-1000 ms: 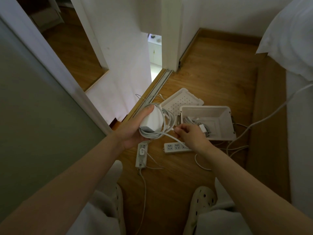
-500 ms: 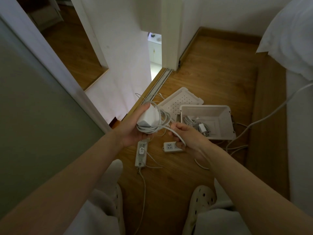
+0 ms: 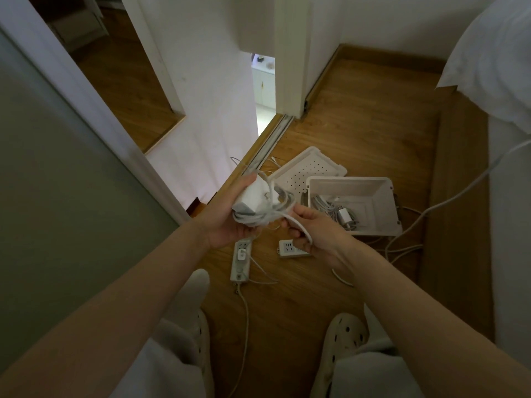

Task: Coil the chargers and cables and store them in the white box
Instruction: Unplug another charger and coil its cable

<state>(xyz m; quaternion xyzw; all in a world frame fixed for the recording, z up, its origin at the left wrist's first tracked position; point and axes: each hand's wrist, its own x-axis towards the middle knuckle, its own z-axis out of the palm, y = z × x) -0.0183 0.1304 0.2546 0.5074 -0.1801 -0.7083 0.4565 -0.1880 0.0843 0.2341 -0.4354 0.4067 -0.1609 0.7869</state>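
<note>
Head view looks down past two perforated slippers (image 3: 346,336) on the wooden floor. Nearer than the white box (image 3: 383,205) and to its left, two power strips lie flat. The long power strip (image 3: 240,261) trails a thin lead toward the slippers, and the short power strip (image 3: 290,249) is partly hidden under the right wrist.

Above them, just left of the box, both hands work in the air. The left hand (image 3: 230,222) curls round the charger brick (image 3: 251,195) with loops of cord bunched against it, probably to pin the turns so they cannot spring loose. The right hand (image 3: 319,234) pinches the free cable (image 3: 300,225) between thumb and fingers close to the bundle, likely to lead the next turn round. This charger is not yet stored.

The box stands open on the floor and holds coiled cables (image 3: 330,209) with a small plug. Its perforated lid (image 3: 309,170) lies behind the box's left corner, off so the box can be filled. A loose lead (image 3: 448,201) runs from the box's right side up toward the bed (image 3: 508,196).
</note>
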